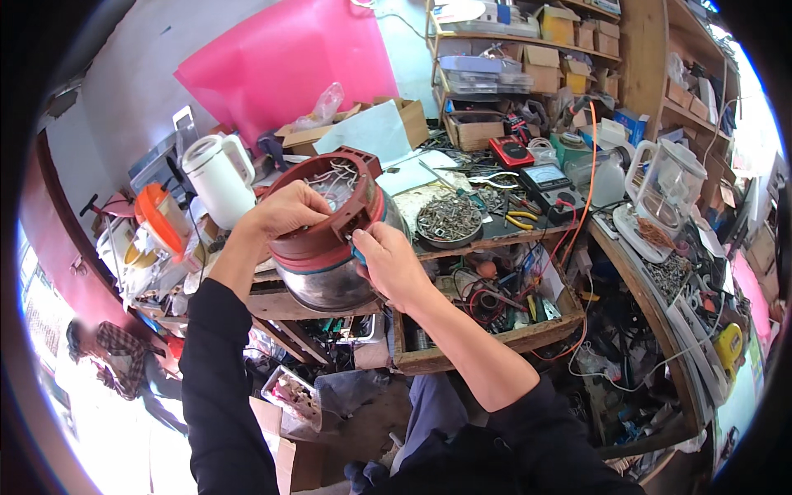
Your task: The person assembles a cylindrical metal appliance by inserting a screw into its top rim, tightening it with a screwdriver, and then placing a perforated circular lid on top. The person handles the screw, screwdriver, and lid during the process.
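A round appliance (326, 285) with a shiny steel body and dark red plastic casing is tilted at the bench's front edge. Its plastic end faces up and is open, and white wires (337, 177) show inside. My left hand (287, 210) reaches over the casing's rim with its fingers bent together; what the fingertips hold, if anything, is hidden. At the casing's right side my right hand (392, 260) is closed around a blue handle (358, 249). The handle's far end cannot be seen.
A round tray of screws (448, 219) sits right of the appliance, near yellow-handled pliers (520, 220) and a multimeter (546, 183). Below, an open drawer (491, 338) holds tools and wires. A white jug (219, 177) stands left. At far left a person (120, 359) sits.
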Tool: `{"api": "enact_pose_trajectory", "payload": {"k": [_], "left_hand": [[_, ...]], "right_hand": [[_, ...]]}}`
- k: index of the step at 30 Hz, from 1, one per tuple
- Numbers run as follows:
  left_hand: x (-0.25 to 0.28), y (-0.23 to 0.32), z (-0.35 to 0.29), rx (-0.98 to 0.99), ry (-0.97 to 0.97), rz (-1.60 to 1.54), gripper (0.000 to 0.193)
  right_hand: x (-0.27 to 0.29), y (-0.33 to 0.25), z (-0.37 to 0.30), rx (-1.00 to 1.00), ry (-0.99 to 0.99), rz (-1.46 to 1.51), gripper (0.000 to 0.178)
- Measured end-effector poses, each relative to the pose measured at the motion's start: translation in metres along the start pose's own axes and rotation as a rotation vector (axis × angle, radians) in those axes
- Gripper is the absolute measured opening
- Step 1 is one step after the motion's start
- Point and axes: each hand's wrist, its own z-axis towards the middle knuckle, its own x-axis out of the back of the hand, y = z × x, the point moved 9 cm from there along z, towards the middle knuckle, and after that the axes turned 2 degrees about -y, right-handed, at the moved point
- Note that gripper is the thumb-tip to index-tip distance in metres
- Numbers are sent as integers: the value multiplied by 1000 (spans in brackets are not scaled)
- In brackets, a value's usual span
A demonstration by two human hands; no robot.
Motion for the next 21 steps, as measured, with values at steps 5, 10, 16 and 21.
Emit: {"api": "enact_pose_trajectory", "payload": {"k": [5, 10, 16, 21], "left_hand": [[2, 1, -1, -6, 23, 19, 10], [4, 3, -3, 9, 53, 9, 8], [19, 8, -19, -20, 159, 78, 9], [61, 35, -72, -222, 624, 38, 13]], "right_hand": [[-25, 27, -17, -556, -183, 817, 29], [5, 24, -21, -341, -209, 447, 31], [69, 65, -30, 1, -208, -414, 35], [119, 93, -67, -55, -105, -962, 28]]}}
